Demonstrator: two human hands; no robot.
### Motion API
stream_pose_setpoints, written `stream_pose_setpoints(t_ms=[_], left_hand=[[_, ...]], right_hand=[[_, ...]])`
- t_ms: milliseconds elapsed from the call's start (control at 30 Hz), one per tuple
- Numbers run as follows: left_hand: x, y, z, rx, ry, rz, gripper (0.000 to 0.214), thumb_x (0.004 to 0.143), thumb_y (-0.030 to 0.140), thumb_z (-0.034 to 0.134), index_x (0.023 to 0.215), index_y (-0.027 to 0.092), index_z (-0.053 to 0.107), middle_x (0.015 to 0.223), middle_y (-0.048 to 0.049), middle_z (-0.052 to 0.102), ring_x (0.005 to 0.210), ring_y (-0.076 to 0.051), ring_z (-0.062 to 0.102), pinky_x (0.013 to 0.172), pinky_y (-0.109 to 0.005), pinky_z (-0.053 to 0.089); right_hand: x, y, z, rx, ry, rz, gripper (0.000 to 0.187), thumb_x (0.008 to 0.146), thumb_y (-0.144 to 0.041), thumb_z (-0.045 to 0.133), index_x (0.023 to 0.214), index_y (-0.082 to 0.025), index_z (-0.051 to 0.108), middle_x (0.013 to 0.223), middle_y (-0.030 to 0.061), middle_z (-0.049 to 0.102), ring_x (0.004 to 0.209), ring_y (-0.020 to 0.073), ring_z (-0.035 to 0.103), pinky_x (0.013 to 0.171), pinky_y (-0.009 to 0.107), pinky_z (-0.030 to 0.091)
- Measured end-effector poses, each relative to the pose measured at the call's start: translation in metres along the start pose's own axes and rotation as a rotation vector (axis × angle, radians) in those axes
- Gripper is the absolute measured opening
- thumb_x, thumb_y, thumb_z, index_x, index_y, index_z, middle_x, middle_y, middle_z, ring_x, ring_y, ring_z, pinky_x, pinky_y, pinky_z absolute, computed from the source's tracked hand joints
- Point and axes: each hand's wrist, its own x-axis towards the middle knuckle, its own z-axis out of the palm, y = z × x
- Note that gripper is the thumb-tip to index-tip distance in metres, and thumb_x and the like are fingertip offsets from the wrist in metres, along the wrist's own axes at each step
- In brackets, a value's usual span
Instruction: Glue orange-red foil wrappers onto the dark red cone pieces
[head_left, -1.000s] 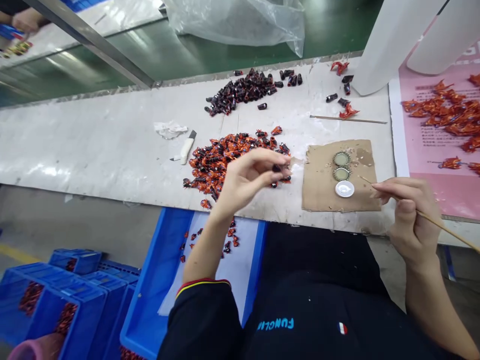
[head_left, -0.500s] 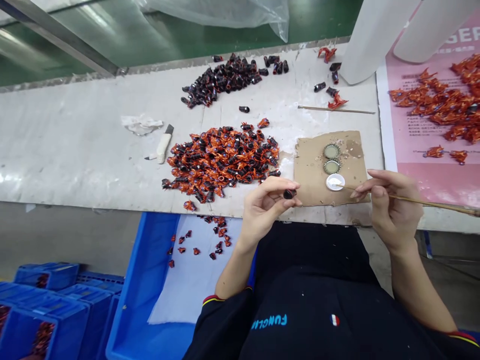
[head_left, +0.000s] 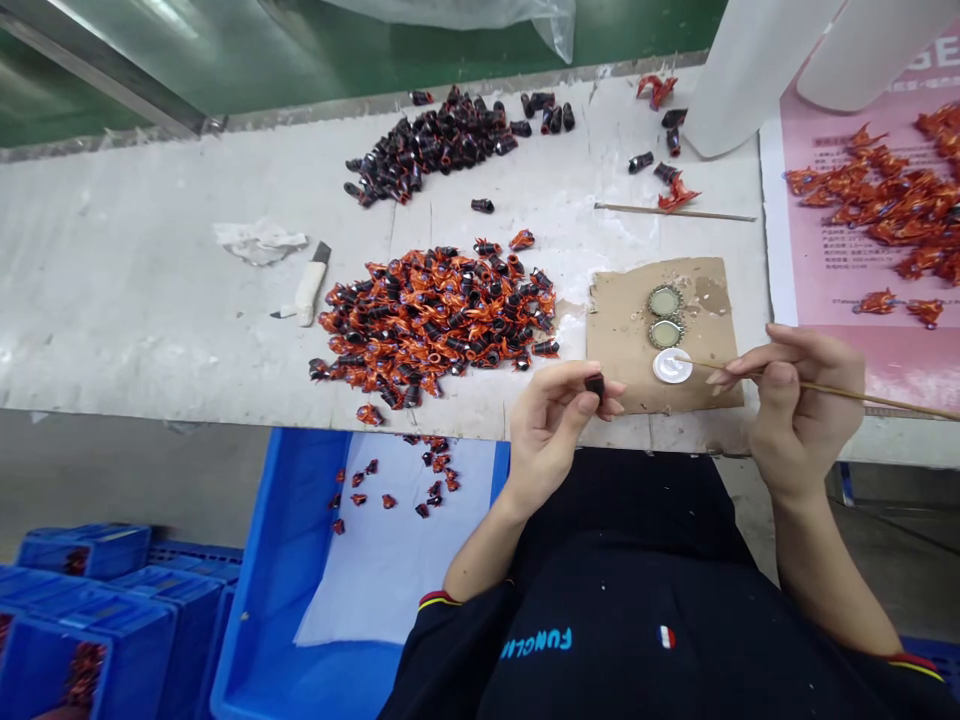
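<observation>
My left hand pinches a small dark hollow part between thumb and fingers, just left of the cardboard piece. In my right hand is a thin brush-like stick; its tip lies in a small white cap. Whether the tip has bristles is too small to tell. Two crimped metal bottle caps sit on the cardboard above the white one. A heap of orange-and-black parts lies to the left of my left hand.
Behind that heap is a pile of dark parts. A second stick, a white-handled blade-like tool and crumpled tissue lie on the table. Orange pieces cover a pink sheet at right. A blue bin stands below the table edge.
Both hands have shifted slightly right in view. The dark part has turned in my left fingers. The stick's tip has moved a little within the white cap.
</observation>
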Motion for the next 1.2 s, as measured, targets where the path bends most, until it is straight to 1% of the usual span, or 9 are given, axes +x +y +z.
stream_pose_setpoints(t_ms=[67,167,267,467,567,767,867,1000,1200], left_hand=[[-0.001,-0.001,0.006,-0.039,-0.022,-0.028,0.013,0.097,0.027,0.065,0.109,0.028,0.07,0.093,0.0,0.08,0.075,-0.009,0.074,0.07,-0.02,0.06],[-0.001,-0.005,0.01,-0.044,-0.063,-0.077,0.021,0.092,0.024,0.072,0.113,0.025,0.068,0.098,-0.0022,0.079,0.083,-0.011,0.076,0.077,-0.021,0.061],[-0.001,-0.01,0.012,0.0,-0.092,-0.085,0.029,0.086,0.021,0.078,0.112,0.022,0.067,0.097,-0.0036,0.079,0.084,-0.013,0.077,0.079,-0.023,0.062],[-0.004,-0.014,0.015,0.092,-0.118,-0.125,0.03,0.084,0.023,0.08,0.111,0.02,0.067,0.096,-0.0046,0.081,0.083,-0.014,0.079,0.079,-0.023,0.064],[-0.004,-0.014,0.018,0.096,-0.147,-0.154,0.031,0.084,0.026,0.08,0.111,0.02,0.067,0.095,-0.0051,0.081,0.085,-0.015,0.079,0.08,-0.023,0.064],[-0.006,-0.013,0.019,0.117,-0.17,-0.188,0.033,0.086,0.03,0.078,0.114,0.019,0.067,0.097,-0.0052,0.08,0.09,-0.016,0.079,0.084,-0.023,0.064],[-0.007,-0.013,0.018,0.104,-0.168,-0.172,0.033,0.085,0.026,0.079,0.114,0.02,0.067,0.097,-0.0038,0.08,0.092,-0.015,0.079,0.085,-0.023,0.064],[-0.008,-0.012,0.018,0.075,-0.169,-0.152,0.033,0.084,0.021,0.08,0.115,0.022,0.067,0.096,-0.0024,0.08,0.091,-0.014,0.079,0.084,-0.021,0.064],[-0.007,-0.011,0.019,0.081,-0.147,-0.171,0.032,0.083,0.026,0.081,0.112,0.021,0.068,0.093,-0.0024,0.08,0.089,-0.015,0.079,0.084,-0.022,0.064]], right_hand=[[0.0,-0.002,0.002,0.04,0.053,0.058,0.025,0.101,-0.026,0.053,0.122,-0.034,0.066,0.08,-0.0008,0.068,0.064,0.0146,0.067,0.059,0.031,0.06],[0.0,-0.003,0.004,0.123,0.108,0.105,0.023,0.101,-0.026,0.053,0.118,-0.033,0.068,0.079,-0.0014,0.066,0.062,0.0143,0.065,0.056,0.031,0.059],[0.0,-0.001,0.004,0.171,0.118,0.136,0.026,0.101,-0.023,0.05,0.116,-0.034,0.068,0.078,-0.0014,0.063,0.061,0.0147,0.064,0.052,0.03,0.056],[0.002,-0.003,0.004,0.146,0.124,0.12,0.03,0.103,-0.023,0.042,0.114,-0.035,0.067,0.073,-0.0006,0.058,0.055,0.0143,0.057,0.047,0.029,0.05],[0.002,-0.01,0.007,0.252,0.139,0.134,0.028,0.103,-0.023,0.045,0.113,-0.034,0.069,0.071,-0.0016,0.058,0.055,0.0127,0.057,0.046,0.027,0.05],[0.002,-0.022,0.013,0.47,0.03,0.185,0.019,0.101,-0.026,0.055,0.112,-0.03,0.071,0.074,-0.0038,0.065,0.057,0.0095,0.062,0.049,0.023,0.055],[0.002,-0.022,0.013,0.493,0.009,0.212,0.018,0.099,-0.026,0.058,0.11,-0.03,0.072,0.073,-0.0037,0.065,0.058,0.0098,0.064,0.049,0.023,0.056],[0.0,-0.021,0.013,0.487,0.029,0.25,0.016,0.097,-0.028,0.062,0.107,-0.031,0.074,0.072,-0.0031,0.064,0.062,0.0102,0.066,0.05,0.022,0.057],[-0.001,-0.022,0.014,0.504,0.017,0.256,0.015,0.098,-0.028,0.061,0.104,-0.032,0.074,0.07,-0.0034,0.068,0.055,0.0105,0.063,0.049,0.024,0.056]])
